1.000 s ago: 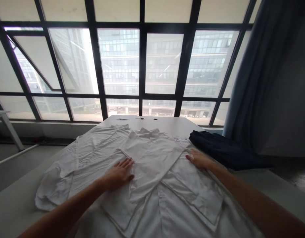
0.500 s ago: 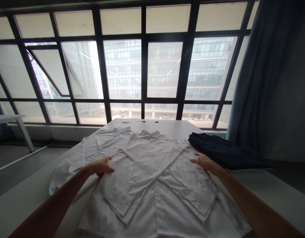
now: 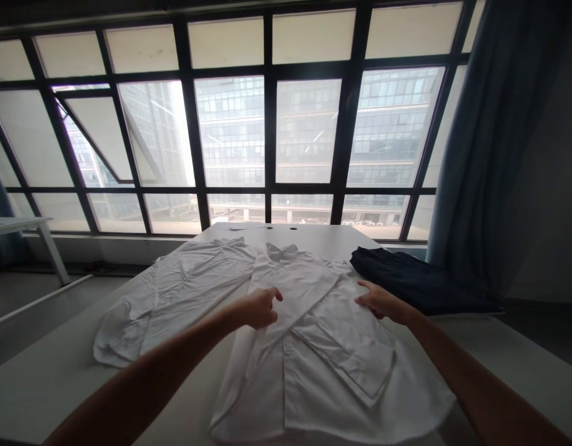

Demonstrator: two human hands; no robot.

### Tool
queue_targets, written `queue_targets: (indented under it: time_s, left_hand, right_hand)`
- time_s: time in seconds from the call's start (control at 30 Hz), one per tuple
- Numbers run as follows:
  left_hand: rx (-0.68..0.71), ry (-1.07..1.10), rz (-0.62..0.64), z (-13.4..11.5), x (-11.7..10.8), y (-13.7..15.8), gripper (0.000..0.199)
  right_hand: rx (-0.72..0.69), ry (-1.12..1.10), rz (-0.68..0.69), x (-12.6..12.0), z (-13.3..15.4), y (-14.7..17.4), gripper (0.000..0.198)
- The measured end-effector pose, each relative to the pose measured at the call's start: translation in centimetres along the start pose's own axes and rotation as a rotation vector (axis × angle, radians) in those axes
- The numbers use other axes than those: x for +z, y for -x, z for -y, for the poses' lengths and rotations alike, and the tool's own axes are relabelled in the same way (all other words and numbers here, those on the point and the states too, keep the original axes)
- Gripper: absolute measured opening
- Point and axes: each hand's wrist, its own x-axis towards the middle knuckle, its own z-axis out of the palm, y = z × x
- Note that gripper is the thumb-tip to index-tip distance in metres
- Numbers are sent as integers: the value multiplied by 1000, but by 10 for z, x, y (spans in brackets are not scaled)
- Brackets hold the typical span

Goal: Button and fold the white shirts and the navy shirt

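Note:
A white button-up shirt (image 3: 323,371) lies in front of me with its collar away from me and its right-hand sleeve laid diagonally down its front. My left hand (image 3: 258,308) is closed on the shirt's left side, which is folded in towards the middle, and its forefinger points out over the chest. At the opposite edge, my right hand (image 3: 381,301) has thumb and forefinger over the cloth. Its other fingers curl at the shirt's edge, partly hidden. Left of this shirt, a second white shirt (image 3: 193,272) is spread out, somewhat wrinkled.
Both shirts lie on a white table (image 3: 49,365). A folded dark navy garment (image 3: 416,279) is stacked to the right, near a blue curtain (image 3: 476,173). Another white table (image 3: 21,226) stands at far left. Beyond is a wall of dark-framed windows.
My left hand has moved right, carrying the shirt's left side and sleeve inward. More tabletop shows between the two shirts. My right hand has stayed nearly in place.

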Motion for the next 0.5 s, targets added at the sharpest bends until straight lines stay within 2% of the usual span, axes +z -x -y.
queue_targets:
  time_s: [0.1,0.17,0.23,0.37,0.43,0.5]
  left_hand:
    - [-67,-26,103,-13,30,-16,54]
    - [-76,-54,103,-14,41,-20,49]
    - [-69,-27,119,-12,45,-18,45]
    - [-57,218,305,-4,37,-4,47]
    - [30,248,274,4,32,2,47]
    - [190,134,100,18,29,4,43]
  right_hand:
    - [-36,-9,-13,0,3,5,76]
    - [-65,-9,-1,1,4,6,73]
    - [-87,-7,25,2,3,5,69]
    - [-55,69,86,3,-2,5,71]
    - [-28,112,93,2,-4,7,74]
    - [-25,120,115,-1,-3,10,71]
